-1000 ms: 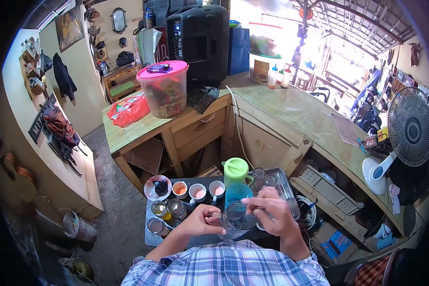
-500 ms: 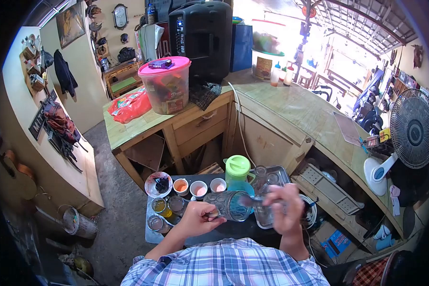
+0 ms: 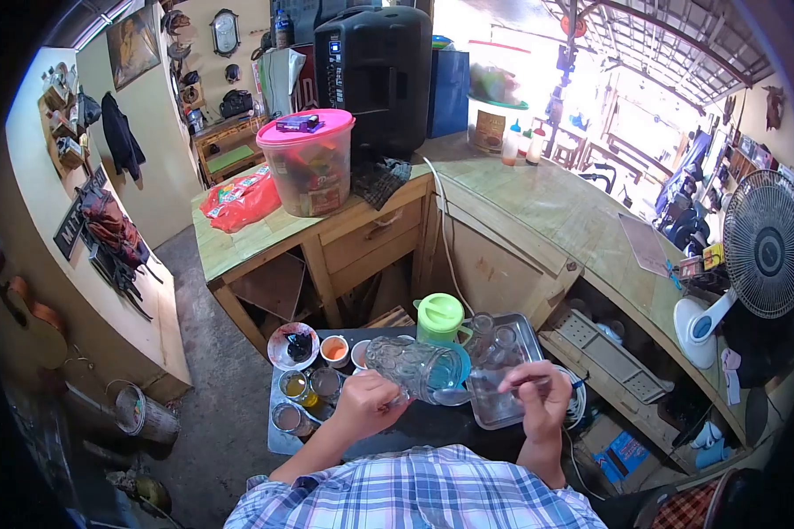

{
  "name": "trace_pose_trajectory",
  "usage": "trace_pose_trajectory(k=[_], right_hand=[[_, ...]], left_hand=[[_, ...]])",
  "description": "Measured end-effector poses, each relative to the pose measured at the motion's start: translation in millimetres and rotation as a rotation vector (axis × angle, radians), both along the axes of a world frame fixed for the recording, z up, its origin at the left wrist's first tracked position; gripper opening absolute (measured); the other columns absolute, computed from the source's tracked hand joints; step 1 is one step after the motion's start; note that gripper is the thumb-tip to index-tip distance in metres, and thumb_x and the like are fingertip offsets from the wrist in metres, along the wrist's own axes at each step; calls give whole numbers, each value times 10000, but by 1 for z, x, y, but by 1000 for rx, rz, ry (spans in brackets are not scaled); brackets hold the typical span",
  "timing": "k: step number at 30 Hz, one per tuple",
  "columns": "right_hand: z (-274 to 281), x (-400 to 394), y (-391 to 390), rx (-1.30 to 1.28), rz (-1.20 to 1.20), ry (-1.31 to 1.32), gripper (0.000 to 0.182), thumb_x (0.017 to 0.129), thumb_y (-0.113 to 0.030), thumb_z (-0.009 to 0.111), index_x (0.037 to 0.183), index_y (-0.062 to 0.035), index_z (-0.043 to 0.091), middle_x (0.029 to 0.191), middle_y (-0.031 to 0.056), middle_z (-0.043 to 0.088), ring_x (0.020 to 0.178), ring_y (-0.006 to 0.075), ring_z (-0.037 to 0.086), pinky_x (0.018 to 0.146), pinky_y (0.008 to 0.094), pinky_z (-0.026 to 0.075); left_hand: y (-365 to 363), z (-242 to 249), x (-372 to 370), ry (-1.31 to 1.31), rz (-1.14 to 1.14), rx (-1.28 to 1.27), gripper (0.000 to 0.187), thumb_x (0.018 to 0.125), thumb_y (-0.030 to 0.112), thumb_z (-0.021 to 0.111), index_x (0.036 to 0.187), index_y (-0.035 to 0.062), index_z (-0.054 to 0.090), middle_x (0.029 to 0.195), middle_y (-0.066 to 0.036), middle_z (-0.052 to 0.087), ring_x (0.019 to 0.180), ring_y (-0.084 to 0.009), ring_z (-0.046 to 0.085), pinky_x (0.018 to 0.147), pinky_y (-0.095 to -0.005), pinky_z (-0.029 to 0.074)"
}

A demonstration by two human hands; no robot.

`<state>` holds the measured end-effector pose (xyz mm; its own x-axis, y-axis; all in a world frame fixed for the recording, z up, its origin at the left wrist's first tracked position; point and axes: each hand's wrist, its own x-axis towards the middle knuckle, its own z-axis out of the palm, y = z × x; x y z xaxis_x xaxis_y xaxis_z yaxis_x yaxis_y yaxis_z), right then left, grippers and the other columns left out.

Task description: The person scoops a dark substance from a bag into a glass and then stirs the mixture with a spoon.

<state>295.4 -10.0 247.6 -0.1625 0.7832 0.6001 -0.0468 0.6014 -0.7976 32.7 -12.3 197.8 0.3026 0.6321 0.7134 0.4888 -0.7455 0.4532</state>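
My left hand point(image 3: 369, 402) grips the handle of a clear glass mug point(image 3: 404, 363), which is tipped on its side with its mouth to the right. My right hand point(image 3: 541, 397) is closed in a pinch on the thin handle of what looks like a metal spoon point(image 3: 453, 398); its rounded end is at the mug's mouth. Beyond the mug stands a pitcher with a light green lid point(image 3: 440, 314). Cups with orange and pinkish contents, such as the orange one point(image 3: 334, 349), are partly hidden by the mug. Left of them is a glass of yellow liquid point(image 3: 296, 386).
A metal tray point(image 3: 494, 411) with upturned-looking glasses point(image 3: 503, 342) lies right of the pitcher. A patterned bowl point(image 3: 291, 346) holds something dark. Behind, a wooden counter point(image 3: 529, 198) carries a pink-lidded tub point(image 3: 307, 167) and a black speaker point(image 3: 375, 79). A fan point(image 3: 761, 244) stands at right.
My right hand has moved slightly down and to the right, and its motion blur is gone. The mug in my left hand has shifted a little left and up, with its mouth dipping lower.
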Motion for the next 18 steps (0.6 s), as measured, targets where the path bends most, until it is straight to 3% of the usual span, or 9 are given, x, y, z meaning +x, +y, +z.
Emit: trace_pose_trajectory(k=[3,6,7,10,11,14,16,18], right_hand=[[0,2,-1,-45,-15,-170,105,855,-53,642,898,13,712,773,83,695,615,91,617,570,244,491],[-2,-5,-2,-366,138,-184,150,875,3,585,945,34,714,808,121,712,487,43,548,443,179,421],[-7,-2,-3,-371,115,149,147,878,-14,603,965,55,700,809,109,713,451,37,511,416,176,395],[-14,7,-1,-367,93,344,166,899,-60,612,978,62,692,805,108,711,438,33,489,413,172,381],[-12,2,-2,-410,124,146,213,915,-129,622,976,62,693,798,115,710,446,24,490,414,160,366],[-20,-13,-4,-325,186,-27,277,925,-206,630,953,61,699,726,87,690,441,12,460,406,163,334],[-23,2,-4,-294,130,-2,291,909,-249,659,930,36,714,694,73,678,446,9,459,404,170,321],[-33,5,0,-152,73,440,284,891,-278,682,919,1,726,701,79,686,443,33,491,395,188,335]], left_hand=[[1,1,3,17,7,28,256,611,37,790,655,76,541,551,-46,533,502,-241,547,490,-344,417],[4,4,5,36,-5,46,242,610,35,782,660,72,547,567,-52,546,516,-246,550,499,-348,422],[4,3,4,25,-8,48,238,610,36,779,663,71,550,570,-55,547,522,-248,551,502,-349,423],[6,2,6,6,-13,66,231,609,38,775,667,69,554,577,-58,550,531,-250,552,504,-352,424],[6,2,7,1,-18,84,229,609,39,775,669,69,556,580,-59,552,534,-250,553,505,-353,424],[6,4,6,22,-29,59,232,610,39,774,667,69,551,582,-57,549,540,-248,556,506,-354,424],[5,4,3,26,-20,58,234,611,38,775,664,69,549,580,-56,547,537,-247,555,506,-354,424],[5,2,3,28,-16,46,237,612,37,775,661,69,546,578,-55,545,533,-246,554,506,-353,424]])
